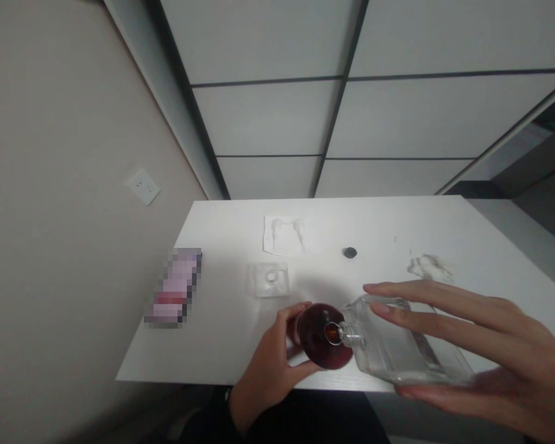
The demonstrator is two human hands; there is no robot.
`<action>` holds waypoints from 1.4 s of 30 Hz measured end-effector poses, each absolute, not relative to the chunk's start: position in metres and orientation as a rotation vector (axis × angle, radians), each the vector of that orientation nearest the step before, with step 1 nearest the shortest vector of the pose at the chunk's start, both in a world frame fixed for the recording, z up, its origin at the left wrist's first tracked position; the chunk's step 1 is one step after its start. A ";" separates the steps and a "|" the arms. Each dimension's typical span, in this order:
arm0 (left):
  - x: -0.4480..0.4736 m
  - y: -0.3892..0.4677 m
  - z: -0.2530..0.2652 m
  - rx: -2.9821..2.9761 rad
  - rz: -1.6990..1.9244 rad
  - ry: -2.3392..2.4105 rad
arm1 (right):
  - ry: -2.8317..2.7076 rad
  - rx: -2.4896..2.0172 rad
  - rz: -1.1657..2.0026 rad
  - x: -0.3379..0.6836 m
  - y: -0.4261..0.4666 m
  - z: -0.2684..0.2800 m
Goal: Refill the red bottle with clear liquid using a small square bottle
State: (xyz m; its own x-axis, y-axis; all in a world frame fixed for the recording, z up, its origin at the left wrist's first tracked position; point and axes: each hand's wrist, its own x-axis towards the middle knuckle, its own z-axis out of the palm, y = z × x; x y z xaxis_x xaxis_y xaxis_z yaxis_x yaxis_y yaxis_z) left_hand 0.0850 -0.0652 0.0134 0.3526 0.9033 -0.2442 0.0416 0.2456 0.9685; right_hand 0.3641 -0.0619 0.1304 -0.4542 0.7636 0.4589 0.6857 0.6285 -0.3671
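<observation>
My left hand [272, 364] is wrapped round a dark red-brown bottle [321, 354], seen from above with its round mouth showing. My right hand [481, 339] grips a clear, square-sided glass bottle [388, 345], fingers along its upper side and thumb beneath. The clear bottle is tipped on its side, and its short neck meets the mouth of the red-brown bottle. I cannot make out whether liquid runs between them. Behind the left hand lies a clear square piece [280, 288] with a round ring in it. A small dark round cap [350, 253] rests farther back.
All this is over a white table [226, 345]. A blurred-out pink flat object [176, 287] lies near its left edge. Towards the back is a white sheet with faint shapes [285, 237]; crumpled clear plastic [429, 267] lies at right. Panelled doors [268, 117] stand behind the table.
</observation>
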 end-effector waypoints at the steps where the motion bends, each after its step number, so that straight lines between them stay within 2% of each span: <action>1: 0.085 -0.065 0.014 1.170 0.768 1.047 | -2.256 -1.125 0.164 0.363 -0.061 0.132; 42: 0.084 -0.063 0.010 1.203 0.754 1.035 | -2.432 -1.060 0.002 0.361 -0.061 0.141</action>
